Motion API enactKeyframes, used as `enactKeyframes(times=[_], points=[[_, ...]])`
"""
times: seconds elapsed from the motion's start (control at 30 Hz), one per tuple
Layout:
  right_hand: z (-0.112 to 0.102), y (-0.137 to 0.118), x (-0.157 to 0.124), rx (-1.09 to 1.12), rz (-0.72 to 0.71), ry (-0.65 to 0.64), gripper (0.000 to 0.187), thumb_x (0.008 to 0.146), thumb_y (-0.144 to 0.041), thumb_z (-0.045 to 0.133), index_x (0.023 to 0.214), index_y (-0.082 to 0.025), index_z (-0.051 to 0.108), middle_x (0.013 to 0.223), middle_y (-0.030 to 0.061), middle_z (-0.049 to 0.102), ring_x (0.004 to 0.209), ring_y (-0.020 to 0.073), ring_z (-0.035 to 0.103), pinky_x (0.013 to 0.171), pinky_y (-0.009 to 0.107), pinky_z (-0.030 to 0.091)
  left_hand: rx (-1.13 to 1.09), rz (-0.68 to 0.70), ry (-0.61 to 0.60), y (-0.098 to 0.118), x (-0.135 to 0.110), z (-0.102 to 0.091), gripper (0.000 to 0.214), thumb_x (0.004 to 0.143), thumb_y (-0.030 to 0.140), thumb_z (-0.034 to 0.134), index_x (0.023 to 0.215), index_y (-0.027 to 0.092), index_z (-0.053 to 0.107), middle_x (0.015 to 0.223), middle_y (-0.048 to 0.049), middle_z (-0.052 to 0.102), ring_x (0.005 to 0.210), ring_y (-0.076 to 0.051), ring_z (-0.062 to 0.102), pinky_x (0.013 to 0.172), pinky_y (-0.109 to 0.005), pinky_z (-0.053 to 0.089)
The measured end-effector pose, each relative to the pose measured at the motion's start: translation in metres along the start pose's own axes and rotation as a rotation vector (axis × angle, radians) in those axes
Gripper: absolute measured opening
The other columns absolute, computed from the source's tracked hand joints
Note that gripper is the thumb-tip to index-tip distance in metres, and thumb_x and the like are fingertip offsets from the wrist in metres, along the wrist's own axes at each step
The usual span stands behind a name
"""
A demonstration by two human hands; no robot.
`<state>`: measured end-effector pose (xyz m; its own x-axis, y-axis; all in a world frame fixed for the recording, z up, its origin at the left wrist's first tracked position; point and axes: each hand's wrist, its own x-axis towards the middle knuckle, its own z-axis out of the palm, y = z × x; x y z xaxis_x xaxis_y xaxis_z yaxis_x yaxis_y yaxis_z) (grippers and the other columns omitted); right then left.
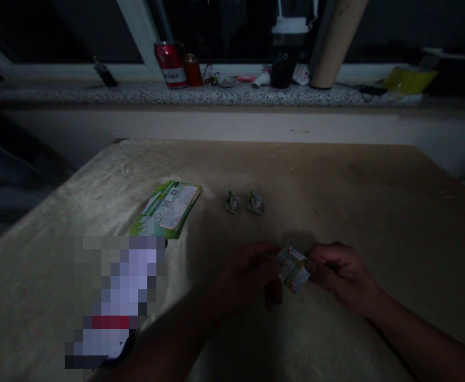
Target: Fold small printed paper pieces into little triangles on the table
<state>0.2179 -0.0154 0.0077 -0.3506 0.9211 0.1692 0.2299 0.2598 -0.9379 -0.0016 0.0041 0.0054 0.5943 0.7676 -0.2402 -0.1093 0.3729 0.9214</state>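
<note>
Between my two hands is a folded printed paper [295,268], green and white with small text. My left hand [248,273] pinches its left edge, with some fingers curled below. On the other side, my right hand [341,270] grips the right corner between thumb and fingers. Beyond them on the table lie two small folded paper pieces, a left one [233,202] and a right one [256,202], side by side. A stack of green printed leaflets [168,209] rests to the left of my hands. The light is dim, so fine print cannot be read.
A pixelated, lit phone-like object [124,297] lies at the table's left front, by my left forearm. The table [355,185] ends at a wall below a granite sill [132,94]. On the sill stand a red can [171,66], a dark lidded cup [283,58] and a cardboard tube [338,48].
</note>
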Motion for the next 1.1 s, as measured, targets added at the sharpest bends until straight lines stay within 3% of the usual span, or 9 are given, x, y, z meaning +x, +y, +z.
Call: enactKeyframes(times=[0.17, 0.3, 0.43, 0.53, 0.67, 0.87, 1.1], points=[[0.001, 0.000, 0.000, -0.079, -0.029, 0.025, 0.037, 0.099, -0.029, 0.057, 0.063, -0.018, 0.057, 0.052, -0.0063, 0.036, 0.044, 0.0084, 0.034, 0.043, 0.023, 0.025, 0.102, -0.028, 0.062, 0.000, 0.000, 0.001, 0.030, 0.088, 0.041, 0.064, 0.076, 0.014, 0.069, 0.049, 0.0031, 0.055, 0.039, -0.008, 0.046, 0.038, -0.017, 0.036], [0.003, 0.000, 0.000, 0.003, 0.000, 0.087, 0.037, 0.099, -0.034, 0.059, 0.066, -0.018, 0.061, 0.051, -0.0058, 0.040, 0.044, 0.0084, 0.034, 0.042, 0.022, 0.025, 0.008, -0.001, 0.049, 0.003, 0.000, 0.001, 0.036, 0.086, 0.049, 0.066, 0.086, 0.013, 0.071, 0.051, 0.0031, 0.055, 0.040, -0.009, 0.046, 0.038, -0.019, 0.035], [0.006, -0.001, -0.001, 0.156, 0.085, 0.194, 0.041, 0.100, -0.043, 0.060, 0.067, -0.018, 0.060, 0.052, -0.0042, 0.045, 0.045, 0.0097, 0.037, 0.042, 0.022, 0.030, -0.013, 0.011, 0.003, 0.004, 0.001, 0.003, 0.041, 0.081, 0.052, 0.075, 0.087, 0.011, 0.071, 0.059, 0.0006, 0.059, 0.048, -0.009, 0.051, 0.047, -0.020, 0.041], [0.011, -0.002, -0.001, 0.188, 0.117, 0.221, 0.043, 0.100, -0.046, 0.061, 0.066, -0.019, 0.059, 0.052, -0.0037, 0.047, 0.046, 0.0102, 0.039, 0.043, 0.023, 0.032, -0.053, 0.061, -0.040, 0.001, 0.002, 0.008, 0.039, 0.085, 0.049, 0.074, 0.096, 0.012, 0.071, 0.071, -0.0039, 0.068, 0.055, -0.012, 0.059, 0.055, -0.024, 0.049], [0.019, -0.001, 0.000, 0.141, 0.104, 0.223, 0.042, 0.101, -0.046, 0.058, 0.068, -0.019, 0.057, 0.054, -0.0045, 0.044, 0.048, 0.0104, 0.038, 0.044, 0.023, 0.031, -0.133, 0.067, 0.021, -0.003, 0.005, 0.013, 0.031, 0.089, 0.041, 0.068, 0.098, 0.011, 0.073, 0.064, -0.0035, 0.069, 0.049, -0.013, 0.060, 0.052, -0.024, 0.049], [0.025, -0.004, 0.001, -0.061, 0.005, 0.212, 0.036, 0.103, -0.037, 0.055, 0.072, -0.020, 0.059, 0.055, -0.0050, 0.042, 0.047, 0.0105, 0.038, 0.045, 0.024, 0.030, -0.205, 0.017, 0.146, -0.002, 0.006, 0.014, 0.026, 0.083, 0.035, 0.064, 0.075, 0.011, 0.072, 0.048, -0.0025, 0.063, 0.038, -0.014, 0.055, 0.040, -0.024, 0.044], [0.025, -0.006, 0.003, -0.016, 0.019, 0.229, 0.037, 0.103, -0.039, 0.055, 0.072, -0.020, 0.059, 0.053, -0.0057, 0.042, 0.044, 0.0104, 0.038, 0.041, 0.023, 0.031, -0.265, 0.073, 0.088, -0.003, 0.005, 0.016, 0.030, 0.082, 0.040, 0.076, 0.092, 0.013, 0.073, 0.060, -0.0031, 0.070, 0.049, -0.016, 0.065, 0.050, -0.026, 0.054]])
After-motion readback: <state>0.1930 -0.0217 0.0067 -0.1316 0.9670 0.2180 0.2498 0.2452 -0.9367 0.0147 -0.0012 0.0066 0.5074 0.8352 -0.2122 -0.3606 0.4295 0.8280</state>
